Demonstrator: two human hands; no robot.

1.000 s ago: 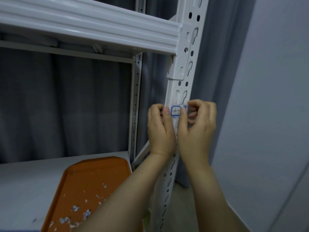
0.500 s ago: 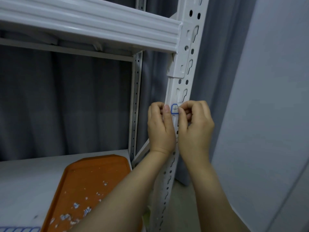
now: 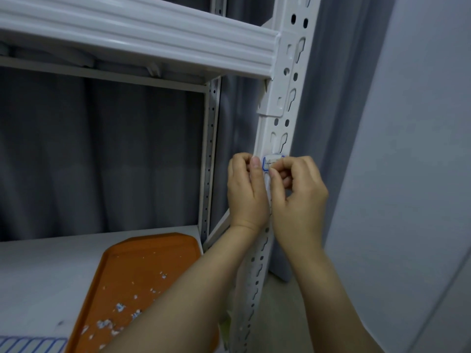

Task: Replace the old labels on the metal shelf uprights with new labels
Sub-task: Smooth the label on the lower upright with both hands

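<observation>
Label [image 3: 272,163], blue-bordered, sits on the white upright [image 3: 285,128] below the shelf beam [image 3: 137,39]. Left grip [image 3: 247,197]: thumb beside its left edge, curled fingers' hold unclear. Right grip [image 3: 298,200] pinches its right part. Thin, tearable paper, likely; best lifted from a corner.

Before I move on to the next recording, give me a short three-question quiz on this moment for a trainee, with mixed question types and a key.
1. True or false: the blue-bordered label sits on the white upright above the shelf beam.
2. What lies scattered on the orange tray? A. paper scraps B. scissors C. a tape roll
3. Fill in: the ___ hand's thumb and forefinger pinch the label.

Key
1. False: it sits below the beam.
2. A
3. The right hand.
</observation>
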